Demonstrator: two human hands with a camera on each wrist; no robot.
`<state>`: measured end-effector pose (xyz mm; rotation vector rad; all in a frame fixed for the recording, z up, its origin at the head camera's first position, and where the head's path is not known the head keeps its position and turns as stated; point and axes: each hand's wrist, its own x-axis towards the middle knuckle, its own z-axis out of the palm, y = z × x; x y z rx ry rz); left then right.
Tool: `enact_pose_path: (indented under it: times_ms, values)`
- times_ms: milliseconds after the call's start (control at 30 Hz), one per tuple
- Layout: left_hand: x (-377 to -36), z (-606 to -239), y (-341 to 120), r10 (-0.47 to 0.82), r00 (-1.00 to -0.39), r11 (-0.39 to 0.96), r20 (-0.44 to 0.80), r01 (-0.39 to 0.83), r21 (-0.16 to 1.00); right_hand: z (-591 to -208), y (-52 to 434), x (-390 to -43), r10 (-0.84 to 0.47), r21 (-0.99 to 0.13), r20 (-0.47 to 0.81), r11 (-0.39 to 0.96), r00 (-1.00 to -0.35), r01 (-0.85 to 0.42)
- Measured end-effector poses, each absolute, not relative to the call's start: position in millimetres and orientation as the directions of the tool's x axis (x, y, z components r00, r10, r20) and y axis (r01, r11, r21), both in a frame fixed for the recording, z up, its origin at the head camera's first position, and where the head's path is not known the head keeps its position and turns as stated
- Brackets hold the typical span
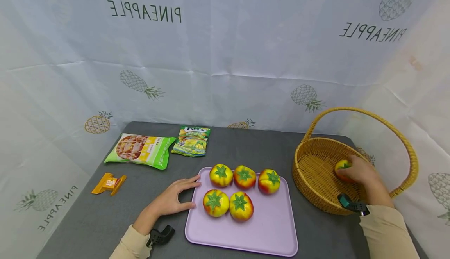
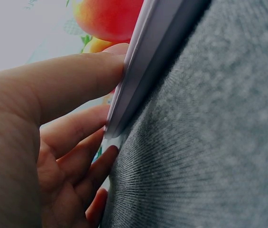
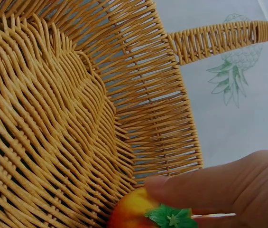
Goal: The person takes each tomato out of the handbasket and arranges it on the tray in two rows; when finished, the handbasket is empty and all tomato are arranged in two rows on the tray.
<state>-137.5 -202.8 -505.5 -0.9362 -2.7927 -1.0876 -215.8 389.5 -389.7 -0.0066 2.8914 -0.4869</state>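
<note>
My right hand (image 1: 362, 170) is inside the wicker basket (image 1: 306, 177), its fingers and thumb around a yellow-and-red persimmon (image 1: 341, 166) with a green leafy cap. In the right wrist view, the thumb presses on this persimmon (image 3: 133, 207) close to the woven wall. At the left rim of the lilac tray (image 1: 267, 231), my left hand (image 1: 170, 199) lies with spread fingers, the fingertips and thumb touching the edge. Several similar persimmons (image 1: 240, 206) sit on the tray in two rows, caps up. In the left wrist view, the thumb (image 2: 86, 78) meets the tray's rim (image 2: 136, 71).
Left of the tray lie a green-and-white food bag (image 1: 142, 149), a green candy bag (image 1: 191, 141) and an orange wrapped snack (image 1: 109, 184) on the grey table (image 1: 154, 181). The basket's tall handle (image 1: 369, 112) arches over it. A pineapple-print curtain (image 1: 246, 56) hangs behind.
</note>
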Motion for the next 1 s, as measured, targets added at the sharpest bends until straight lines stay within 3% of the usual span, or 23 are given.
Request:
enact_pose_path:
  times_ms: [467,700,1000]
  values:
    - [-139.0,-502.4,-202.2,0.527,-0.828,0.583,0.193,0.517,0.627,-399.6,395.0,-227.7,-0.049,-0.316,-0.298,0.947,-0.953,0.051]
    - [-138.6,-503.2,-202.1,0.526,-0.831,0.588,0.183,0.511,0.628,-402.0,394.1,-226.5,-0.022,-0.276,-0.288,0.959,-0.957,0.061]
    - [-135.9,-501.2,-201.8,0.523,-0.832,0.584,0.183,0.507,0.634,-387.9,385.7,-218.9,-0.053,-0.310,-0.250,0.950,-0.967,0.029]
